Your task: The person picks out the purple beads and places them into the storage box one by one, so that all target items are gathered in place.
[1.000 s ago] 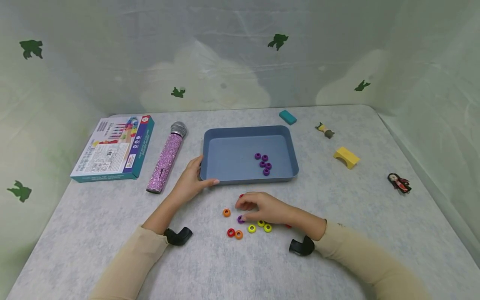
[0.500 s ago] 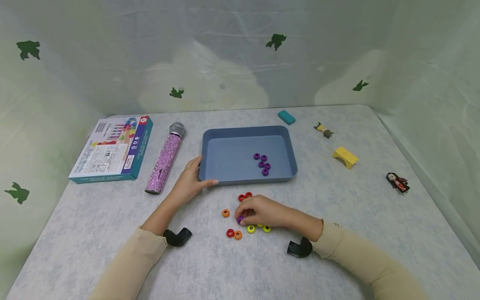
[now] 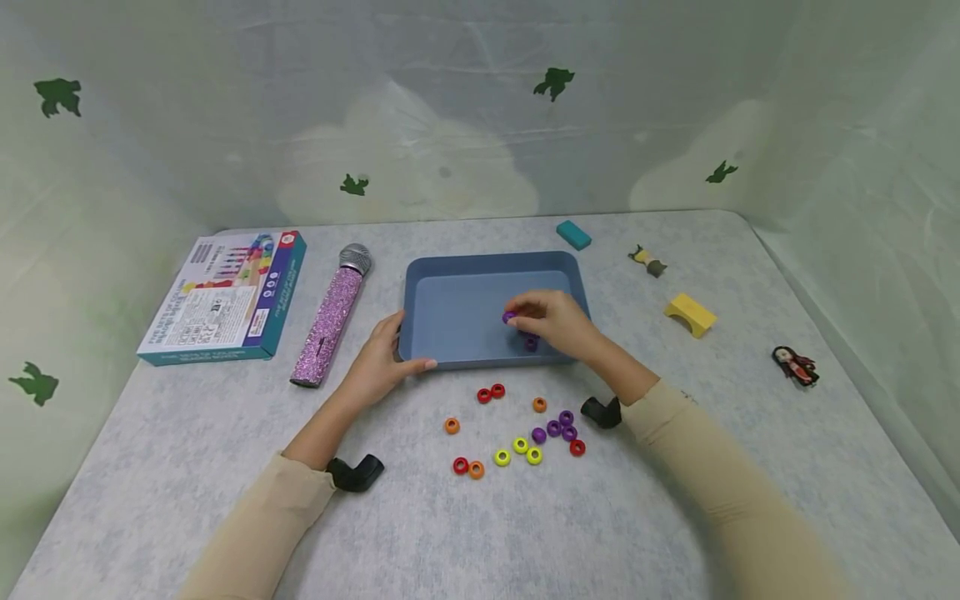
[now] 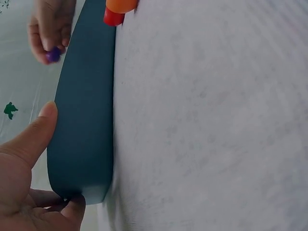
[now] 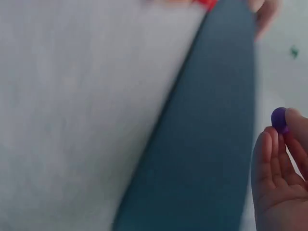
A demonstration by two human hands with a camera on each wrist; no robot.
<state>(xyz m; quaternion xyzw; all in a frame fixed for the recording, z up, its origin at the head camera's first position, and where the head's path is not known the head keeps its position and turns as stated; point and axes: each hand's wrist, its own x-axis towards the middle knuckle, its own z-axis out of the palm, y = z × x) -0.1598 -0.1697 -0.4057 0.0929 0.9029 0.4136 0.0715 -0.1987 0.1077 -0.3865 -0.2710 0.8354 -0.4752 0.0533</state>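
My right hand (image 3: 555,321) pinches a purple bead (image 3: 509,317) between thumb and fingertips, over the right half of the blue tray (image 3: 457,321). The same purple bead (image 5: 279,120) shows at the fingertips in the right wrist view. Another purple bead (image 3: 531,343) lies in the tray below the hand, which hides others there. My left hand (image 3: 375,362) grips the tray's near left corner, its thumb along the front wall and the other fingers round the left side. In the left wrist view those fingers (image 4: 74,211) bend against the corner.
In front of the tray lie several loose beads: purple (image 3: 553,428), yellow (image 3: 521,446), red (image 3: 483,396) and orange (image 3: 452,426). A glittery microphone (image 3: 330,321) and a box (image 3: 225,300) stand left. Right are a teal block (image 3: 573,235), yellow arch block (image 3: 691,315) and small doll (image 3: 797,365).
My right hand has picked up a purple bead from the table and carried it forward over the tray. The left hand has kept its hold on the tray corner.
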